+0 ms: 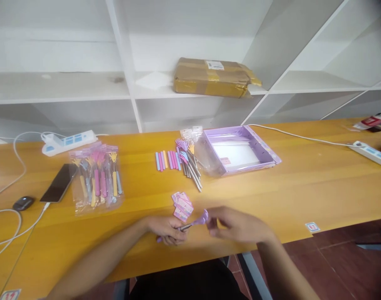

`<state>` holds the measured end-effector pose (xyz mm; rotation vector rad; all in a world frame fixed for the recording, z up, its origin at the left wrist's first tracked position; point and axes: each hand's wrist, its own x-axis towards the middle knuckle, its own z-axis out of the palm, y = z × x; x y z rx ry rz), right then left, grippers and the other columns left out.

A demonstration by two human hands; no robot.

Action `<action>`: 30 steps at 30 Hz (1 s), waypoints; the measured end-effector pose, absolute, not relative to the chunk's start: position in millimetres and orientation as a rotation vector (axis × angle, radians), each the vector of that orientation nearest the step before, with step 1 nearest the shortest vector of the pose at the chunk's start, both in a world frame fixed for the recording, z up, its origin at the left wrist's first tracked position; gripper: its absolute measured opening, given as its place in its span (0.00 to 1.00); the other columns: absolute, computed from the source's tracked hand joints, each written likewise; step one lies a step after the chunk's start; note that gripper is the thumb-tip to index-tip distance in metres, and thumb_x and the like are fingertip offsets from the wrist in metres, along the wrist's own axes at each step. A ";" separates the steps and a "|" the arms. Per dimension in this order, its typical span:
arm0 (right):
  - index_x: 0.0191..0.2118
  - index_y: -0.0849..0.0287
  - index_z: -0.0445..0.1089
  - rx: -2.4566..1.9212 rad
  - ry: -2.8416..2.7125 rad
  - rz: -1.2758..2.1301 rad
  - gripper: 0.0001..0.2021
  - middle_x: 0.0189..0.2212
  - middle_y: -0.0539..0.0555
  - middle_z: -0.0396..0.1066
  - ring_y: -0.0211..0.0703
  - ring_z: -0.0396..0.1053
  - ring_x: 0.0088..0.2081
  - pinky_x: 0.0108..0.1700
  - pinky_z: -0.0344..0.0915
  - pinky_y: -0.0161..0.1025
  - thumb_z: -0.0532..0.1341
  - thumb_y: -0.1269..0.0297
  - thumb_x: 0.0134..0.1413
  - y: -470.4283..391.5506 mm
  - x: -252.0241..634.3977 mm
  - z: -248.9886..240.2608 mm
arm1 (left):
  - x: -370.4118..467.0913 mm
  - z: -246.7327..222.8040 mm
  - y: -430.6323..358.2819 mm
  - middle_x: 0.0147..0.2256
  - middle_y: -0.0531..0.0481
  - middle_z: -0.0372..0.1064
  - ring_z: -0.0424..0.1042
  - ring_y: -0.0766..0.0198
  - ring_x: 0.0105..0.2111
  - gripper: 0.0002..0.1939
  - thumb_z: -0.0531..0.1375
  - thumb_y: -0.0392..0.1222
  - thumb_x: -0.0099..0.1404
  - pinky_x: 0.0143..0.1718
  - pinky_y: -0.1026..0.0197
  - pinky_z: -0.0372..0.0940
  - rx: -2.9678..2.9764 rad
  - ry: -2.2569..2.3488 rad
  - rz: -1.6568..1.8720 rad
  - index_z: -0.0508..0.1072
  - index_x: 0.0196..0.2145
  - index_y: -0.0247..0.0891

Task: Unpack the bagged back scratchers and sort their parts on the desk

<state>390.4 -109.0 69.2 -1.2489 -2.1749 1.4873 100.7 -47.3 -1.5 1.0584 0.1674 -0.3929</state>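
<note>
My left hand is closed around the handle of a purple hand-shaped back scratcher, whose head points right. My right hand is beside that head, slightly blurred, with fingers loosely bent and the thumb apart; whether a fingertip touches the head I cannot tell. Just beyond my left hand lie several pink printed cards. Farther back, several metal scratcher rods with purple, yellow and blue hand heads lie in a pile. Left of them, coloured handle sleeves lie in a row.
Clear plastic bags of back scratchers lie at left, near a phone, a black case and a power strip. A purple open box stands back right. A taped carton rests on the shelf. Another power strip lies far right.
</note>
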 end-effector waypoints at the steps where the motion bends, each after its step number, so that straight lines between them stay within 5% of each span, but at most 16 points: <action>1: 0.39 0.58 0.74 -1.206 -2.153 1.580 0.07 0.33 0.49 0.73 0.40 0.68 0.33 0.37 0.62 0.36 0.66 0.60 0.64 -121.1 381.4 62.7 | 102.1 0.9 -47.9 0.21 0.60 0.47 0.48 0.70 0.18 0.30 0.61 0.70 0.71 0.19 0.64 0.46 1.111 0.176 -0.426 0.59 0.29 0.42; 4: 0.31 0.58 0.68 -1.180 -1.937 1.662 0.19 0.26 0.45 0.63 0.36 0.58 0.29 0.32 0.54 0.35 0.67 0.50 0.67 -147.8 350.9 42.6 | 107.0 10.3 -57.5 0.24 0.57 0.56 0.58 0.67 0.23 0.25 0.61 0.64 0.73 0.26 0.63 0.55 1.395 0.205 -0.432 0.64 0.31 0.41; 9: 0.28 0.56 0.59 -1.233 -1.640 1.525 0.25 0.26 0.46 0.54 0.38 0.54 0.31 0.36 0.53 0.37 0.56 0.47 0.75 -170.3 331.2 18.6 | 108.1 32.8 -89.9 0.35 0.50 0.73 0.70 0.61 0.32 0.12 0.56 0.49 0.78 0.34 0.61 0.61 2.128 0.580 -0.141 0.71 0.39 0.40; 13: 0.27 0.55 0.53 -1.257 -1.560 1.478 0.27 0.26 0.46 0.48 0.39 0.50 0.30 0.34 0.50 0.39 0.54 0.43 0.75 -171.3 334.9 11.6 | 111.0 32.7 -107.5 0.37 0.46 0.76 0.74 0.57 0.35 0.12 0.52 0.41 0.80 0.34 0.59 0.63 2.546 0.743 -0.039 0.72 0.40 0.38; 16: 0.28 0.55 0.57 -1.180 -1.473 1.587 0.26 0.27 0.47 0.50 0.39 0.50 0.31 0.33 0.51 0.38 0.57 0.41 0.71 -166.9 326.5 13.0 | 114.4 22.7 -109.8 0.34 0.45 0.75 0.75 0.55 0.34 0.12 0.52 0.34 0.78 0.34 0.57 0.64 2.824 0.662 0.038 0.72 0.38 0.37; 21: 0.27 0.56 0.63 -1.137 -1.271 1.666 0.28 0.24 0.46 0.52 0.39 0.50 0.30 0.34 0.55 0.38 0.58 0.37 0.69 -166.5 307.8 13.0 | 105.6 14.6 -106.1 0.31 0.47 0.73 0.73 0.56 0.30 0.11 0.52 0.37 0.79 0.31 0.57 0.63 2.925 0.619 0.141 0.72 0.39 0.37; 30: 0.26 0.55 0.53 -1.151 -1.464 1.583 0.29 0.24 0.46 0.48 0.37 0.47 0.26 0.28 0.45 0.38 0.52 0.39 0.73 -193.6 319.7 28.8 | 94.7 47.9 -118.2 0.32 0.45 0.76 0.73 0.56 0.28 0.16 0.52 0.50 0.81 0.27 0.58 0.56 2.701 0.630 -0.241 0.73 0.40 0.40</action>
